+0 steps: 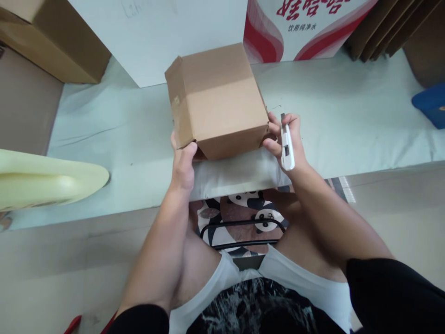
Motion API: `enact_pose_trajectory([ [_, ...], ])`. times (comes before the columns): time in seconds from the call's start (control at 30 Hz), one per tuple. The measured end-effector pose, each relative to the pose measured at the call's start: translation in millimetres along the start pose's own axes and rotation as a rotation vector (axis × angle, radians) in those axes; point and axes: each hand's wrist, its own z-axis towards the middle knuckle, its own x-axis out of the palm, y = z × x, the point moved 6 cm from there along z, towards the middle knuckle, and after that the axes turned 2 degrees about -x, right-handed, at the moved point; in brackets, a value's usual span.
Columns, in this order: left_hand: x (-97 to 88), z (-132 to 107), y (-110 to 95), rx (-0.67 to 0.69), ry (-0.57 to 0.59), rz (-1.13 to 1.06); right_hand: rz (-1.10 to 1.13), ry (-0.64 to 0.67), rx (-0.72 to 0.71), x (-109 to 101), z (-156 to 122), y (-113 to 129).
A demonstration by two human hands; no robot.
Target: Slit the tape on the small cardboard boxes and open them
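Note:
A brown cardboard box [222, 93] is between my two hands at the near side of the table, its front raised or close to the edge. My left hand [183, 162] grips its near left corner, thumb on the edge and the other fingers mostly hidden behind it. A white box cutter [287, 147] lies in my right hand [295, 139], with a short metal tip pointing away from me. Fingertips of that same hand touch the box's near right corner. A worn patch shows on the box's left side flap.
Behind the box stand a large white carton [167, 37] and a red-and-white water carton [306, 37]. Folded cardboard [385, 32] and a blue container [433, 104] are at right. A pale yellow plastic object [52, 181] and a brown carton [73, 41] are at left.

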Motion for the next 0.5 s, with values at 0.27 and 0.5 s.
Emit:
enact_pose_trajectory([
  [0.27,17.0,-4.2,-14.4,-0.094,0.155,0.046,0.095,-0.047,0.164,4.4,-2.8,-15.0],
  [0.5,8.0,-0.1,-18.3,0.014,0.005,0.068,0.112,-0.205,0.178,-1.9,-2.3,-15.3],
])
